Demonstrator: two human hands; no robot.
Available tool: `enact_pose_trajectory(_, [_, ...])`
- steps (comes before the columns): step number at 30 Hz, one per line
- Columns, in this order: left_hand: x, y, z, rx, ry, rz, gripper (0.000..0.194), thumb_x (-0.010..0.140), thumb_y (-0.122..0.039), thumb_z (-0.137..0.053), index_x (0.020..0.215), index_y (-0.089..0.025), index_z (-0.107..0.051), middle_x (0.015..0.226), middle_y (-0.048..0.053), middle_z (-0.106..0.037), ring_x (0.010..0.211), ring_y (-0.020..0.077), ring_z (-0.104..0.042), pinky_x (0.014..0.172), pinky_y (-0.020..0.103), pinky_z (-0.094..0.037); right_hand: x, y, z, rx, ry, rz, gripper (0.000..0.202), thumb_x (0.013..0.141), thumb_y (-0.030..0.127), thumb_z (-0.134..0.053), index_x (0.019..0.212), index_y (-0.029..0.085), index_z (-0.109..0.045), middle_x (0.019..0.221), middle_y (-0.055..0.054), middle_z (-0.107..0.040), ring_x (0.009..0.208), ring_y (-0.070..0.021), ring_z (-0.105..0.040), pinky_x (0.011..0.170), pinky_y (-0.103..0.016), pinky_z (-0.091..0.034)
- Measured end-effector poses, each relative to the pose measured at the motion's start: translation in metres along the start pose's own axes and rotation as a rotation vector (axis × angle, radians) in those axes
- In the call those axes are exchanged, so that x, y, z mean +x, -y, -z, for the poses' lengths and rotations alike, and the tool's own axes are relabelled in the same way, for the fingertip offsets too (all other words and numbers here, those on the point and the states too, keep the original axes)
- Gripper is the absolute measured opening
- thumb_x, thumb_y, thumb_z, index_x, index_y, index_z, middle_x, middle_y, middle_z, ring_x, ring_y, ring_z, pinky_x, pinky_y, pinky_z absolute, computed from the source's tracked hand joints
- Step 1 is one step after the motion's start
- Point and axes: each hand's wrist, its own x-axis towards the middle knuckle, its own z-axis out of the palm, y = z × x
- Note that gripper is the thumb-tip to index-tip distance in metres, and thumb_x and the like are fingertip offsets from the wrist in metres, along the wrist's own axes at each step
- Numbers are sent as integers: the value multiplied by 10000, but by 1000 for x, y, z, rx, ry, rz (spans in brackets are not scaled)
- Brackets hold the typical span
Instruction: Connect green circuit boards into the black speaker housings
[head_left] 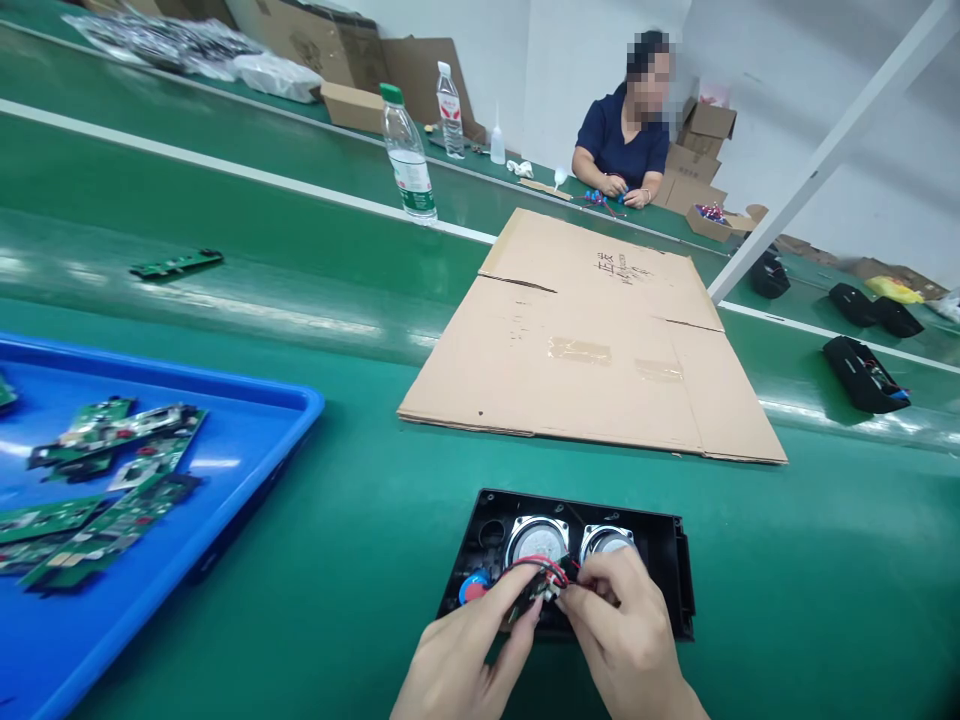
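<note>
A black speaker housing (686, 590) lies on the green bench in front of me, with two round silver-rimmed speakers (537, 541) set in it. My left hand (476, 640) is closed, with a small green circuit board (525, 600) between thumb and fingers above the housing. Red and black wires (534, 563) arch over the board toward my right hand (628, 620). Its fingertips are pinched on the wire ends at the white connectors (551, 590); the exact grip is partly hidden. At the housing's left side sits a blue and red cylindrical part (473, 587).
To the left, a blue tray (300, 405) carries several circuit boards (120, 500). Flattened cardboard (592, 390) lies ahead. Beyond are a loose board (177, 264), a water bottle (410, 165), and black housings (866, 375) at right. A co-worker (624, 135) sits across, handling small blue parts.
</note>
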Motion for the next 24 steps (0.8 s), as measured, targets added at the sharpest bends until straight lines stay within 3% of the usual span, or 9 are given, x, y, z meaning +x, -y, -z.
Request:
enact_pose_trajectory(2, [2,1,2,4,25,-45,181,894,-267,-375,973,-219,-531,743,-25,-731,599,95,-688,619,111,-522,-1,-1,2,15,13,-79,157,836,121,-478,749,198,-583,915,-71,-572,817,-169,-520,634,-282,-475])
enact_pose_trajectory(4, [4,1,3,7,40,-79,183,899,-255,-353,958,-228,-524,755,-24,-729,630,97,-691,630,117,-523,-2,-4,5,90,108,-154,126,825,122,-477,882,205,-552,1049,-88,-546,960,-199,-505,751,-328,-493])
enact_pose_trajectory(8, [8,-1,3,-40,33,-109,163,886,-222,-367,933,-230,-523,732,-28,-719,631,96,-687,624,131,-526,-5,-8,9,211,284,-235,287,801,106,-460,1069,206,-472,944,-72,-556,869,-179,-546,705,-298,-517])
enact_pose_trajectory(13, [10,-3,3,-105,62,-99,123,861,-194,-413,861,-236,-529,665,-48,-690,574,87,-664,586,139,-521,-6,-1,6,143,222,-282,214,809,95,-415,976,194,-505,833,-58,-533,747,-173,-535,636,-303,-510])
enact_pose_trajectory(24, [8,-4,6,-110,59,-43,140,883,-227,-387,847,-234,-522,690,-34,-696,586,94,-663,560,135,-504,-10,1,-1,46,149,-221,121,878,180,-377,950,183,-474,815,-68,-527,730,-181,-496,585,-305,-477])
